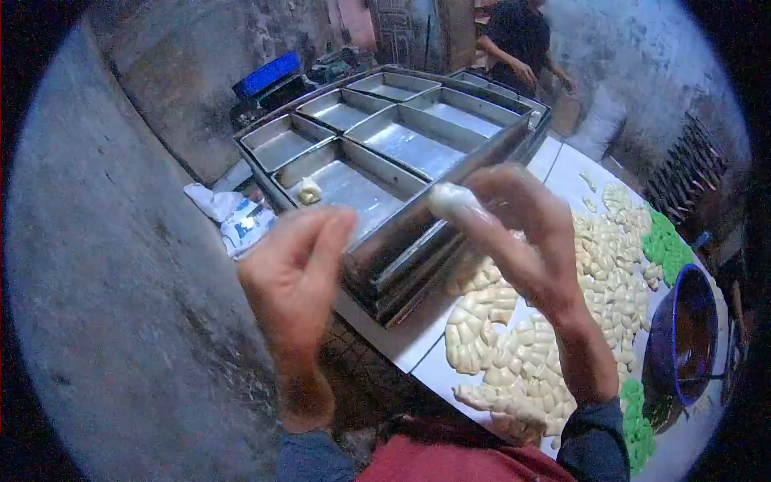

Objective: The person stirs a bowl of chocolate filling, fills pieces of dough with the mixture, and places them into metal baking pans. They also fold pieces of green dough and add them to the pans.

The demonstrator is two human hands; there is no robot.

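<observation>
My left hand [293, 281] is closed in front of the near tray compartment, its thumb and fingers pressed together. Whatever may be inside it is hidden. Over the right edge of the metal baking tins [384, 210], my right hand [522, 229] is curled, with a pale, glossy piece of dough [454, 199] at its fingertips. Motion blurs both hands. One small dough lump [308, 191] sits in the nearest rectangular tin, by its left end. Many cut pieces of cream dough [514, 353] cover the table below my right hand.
Green dough [666, 247] lies at the table's right edge, with more green dough [636, 426] nearer me. A blue-rimmed bowl [657, 337] stands between them. A white cloth or bag [237, 217] is left of the tins. Another person [522, 44] is at the back.
</observation>
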